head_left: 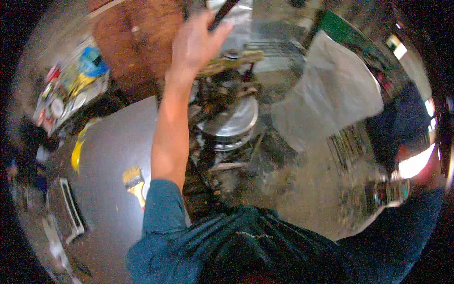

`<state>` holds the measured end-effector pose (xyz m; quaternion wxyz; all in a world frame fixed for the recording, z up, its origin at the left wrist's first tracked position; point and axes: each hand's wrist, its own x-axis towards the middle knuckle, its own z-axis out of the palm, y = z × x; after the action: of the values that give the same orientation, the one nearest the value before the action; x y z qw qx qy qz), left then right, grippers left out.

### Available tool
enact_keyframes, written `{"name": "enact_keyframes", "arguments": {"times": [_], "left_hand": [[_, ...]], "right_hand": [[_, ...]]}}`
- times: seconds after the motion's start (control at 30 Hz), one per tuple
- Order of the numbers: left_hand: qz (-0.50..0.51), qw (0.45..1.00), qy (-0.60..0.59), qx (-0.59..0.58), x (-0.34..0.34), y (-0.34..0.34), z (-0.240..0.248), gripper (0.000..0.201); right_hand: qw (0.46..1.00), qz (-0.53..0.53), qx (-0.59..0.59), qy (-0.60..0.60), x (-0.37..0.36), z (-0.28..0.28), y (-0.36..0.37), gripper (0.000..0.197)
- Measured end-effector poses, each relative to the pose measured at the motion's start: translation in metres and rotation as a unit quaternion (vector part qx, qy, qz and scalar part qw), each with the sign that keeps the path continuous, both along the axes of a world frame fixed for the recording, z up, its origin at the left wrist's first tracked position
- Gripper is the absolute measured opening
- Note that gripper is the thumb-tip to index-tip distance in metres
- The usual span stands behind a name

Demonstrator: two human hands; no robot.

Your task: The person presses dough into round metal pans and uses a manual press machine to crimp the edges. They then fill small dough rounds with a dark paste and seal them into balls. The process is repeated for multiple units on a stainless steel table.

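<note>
My left arm reaches up the middle of the view, away from me. My left hand [196, 42] is blurred, with a black bar [222, 15] running between its thumb and fingers; it appears closed around the bar, whose far end leaves the top of the view. Off to the far right, my right arm stretches out to the rim. Only a smeared patch of my right hand [428, 170] shows there, beside a bright white glare, and its fingers cannot be made out.
A paintbrush [134, 181] lies on a grey board [106, 189] at left, near a curved yellow thing [77, 154]. Beyond stands a cluttered table with a blue bag [93, 61], beside a brown panel [137, 45]. A round metal pan [239, 118] and a translucent sheet [331, 80] lie ahead and right.
</note>
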<state>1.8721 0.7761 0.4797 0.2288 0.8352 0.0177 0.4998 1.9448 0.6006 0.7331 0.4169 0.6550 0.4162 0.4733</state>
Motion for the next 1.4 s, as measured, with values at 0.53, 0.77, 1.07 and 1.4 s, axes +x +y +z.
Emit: {"name": "enact_keyframes", "arguments": {"times": [0.53, 0.77, 1.07, 1.4], "left_hand": [[-0.115, 0.964, -0.098, 0.22, -0.001, -0.099, -0.045, 0.041], [-0.38, 0.875, 0.089, 0.287, -0.006, -0.175, 0.061, 0.039], [-0.436, 0.62, 0.466, 0.457, -0.027, -0.34, -0.124, 0.006], [-0.431, 0.67, 0.415, 0.44, -0.037, -0.316, -0.076, 0.01]], "right_hand": [[0.648, -0.087, 0.238, 0.719, -0.143, -0.147, -0.281, 0.035], [0.548, -0.112, 0.189, 0.807, -0.116, -0.197, -0.295, 0.043], [0.492, 0.019, 0.32, 0.81, -0.126, -0.508, -0.359, 0.036], [0.485, -0.002, 0.298, 0.822, -0.14, -0.389, -0.342, 0.04]]}}
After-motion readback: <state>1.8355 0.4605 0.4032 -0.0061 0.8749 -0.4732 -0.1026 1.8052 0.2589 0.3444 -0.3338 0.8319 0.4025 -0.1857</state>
